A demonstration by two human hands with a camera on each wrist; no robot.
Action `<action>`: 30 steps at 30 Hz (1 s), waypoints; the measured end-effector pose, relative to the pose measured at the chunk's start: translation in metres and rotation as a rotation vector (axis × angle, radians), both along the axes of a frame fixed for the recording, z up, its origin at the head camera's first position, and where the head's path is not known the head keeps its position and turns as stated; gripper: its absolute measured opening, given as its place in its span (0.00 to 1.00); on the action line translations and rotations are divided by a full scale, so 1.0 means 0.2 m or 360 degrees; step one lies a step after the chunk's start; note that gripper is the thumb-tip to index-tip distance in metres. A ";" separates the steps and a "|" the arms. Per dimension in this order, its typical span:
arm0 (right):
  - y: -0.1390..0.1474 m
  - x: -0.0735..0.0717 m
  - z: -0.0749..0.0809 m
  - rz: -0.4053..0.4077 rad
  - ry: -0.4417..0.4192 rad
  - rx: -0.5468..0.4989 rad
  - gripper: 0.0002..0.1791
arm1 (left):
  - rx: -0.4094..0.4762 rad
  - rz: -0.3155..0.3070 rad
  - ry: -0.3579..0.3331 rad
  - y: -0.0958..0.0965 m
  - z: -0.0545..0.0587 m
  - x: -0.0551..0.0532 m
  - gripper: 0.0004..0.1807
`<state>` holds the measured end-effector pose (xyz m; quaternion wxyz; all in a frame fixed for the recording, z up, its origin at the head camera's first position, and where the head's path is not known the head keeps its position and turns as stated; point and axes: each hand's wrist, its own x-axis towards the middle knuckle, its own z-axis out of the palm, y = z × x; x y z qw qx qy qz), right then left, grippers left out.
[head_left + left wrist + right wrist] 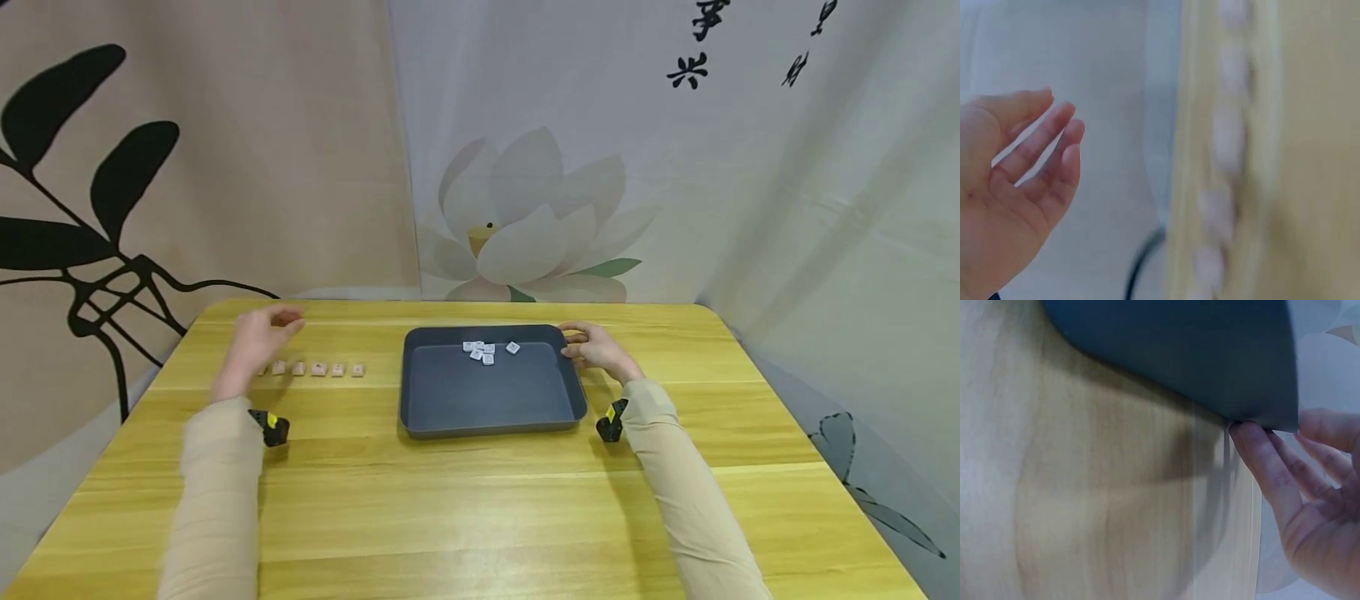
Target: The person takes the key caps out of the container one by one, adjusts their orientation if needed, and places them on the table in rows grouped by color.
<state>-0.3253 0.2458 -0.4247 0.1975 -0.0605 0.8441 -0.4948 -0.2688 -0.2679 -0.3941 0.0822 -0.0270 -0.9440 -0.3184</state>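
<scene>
A dark grey rectangular tray lies on the table, with several small white square pieces bearing faint marks near its far side. My right hand grips the tray's right rim near the far corner. In the right wrist view, the fingers meet the tray's outer wall at its lower edge. On the left, my left hand hovers over a row of small pinkish square pieces, its fingers loosely bent and holding nothing. The hand covers part of the row's left end. Those pieces are blurred in the left wrist view.
The yellow wooden table ends at a printed curtain along its far edge. Black wrist devices sit on both sleeves, close above the tabletop.
</scene>
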 end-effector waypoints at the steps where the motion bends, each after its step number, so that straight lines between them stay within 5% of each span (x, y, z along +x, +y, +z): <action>1: 0.00 0.00 0.00 -0.0001 -0.0003 0.0001 0.30 | 0.0037 -0.0042 0.0038 0.06 0.01 -0.02 0.19; 9: 0.00 0.00 0.00 -0.0001 -0.0005 -0.0022 0.30 | 0.0117 -0.0474 -0.0016 0.64 0.08 -0.24 0.17; 15: 0.00 0.00 -0.01 -0.0006 0.0001 -0.0020 0.30 | 0.0087 -0.0741 -0.0087 0.97 0.05 -0.30 0.14; 24: 0.00 0.00 -0.02 0.0000 -0.0001 -0.0017 0.31 | -0.0092 -0.0931 -0.0295 1.16 -0.11 -0.32 0.12; 30: 0.00 0.00 -0.01 -0.0001 0.0007 -0.0024 0.30 | -0.0349 -0.0860 -0.0252 1.19 -0.16 -0.33 0.11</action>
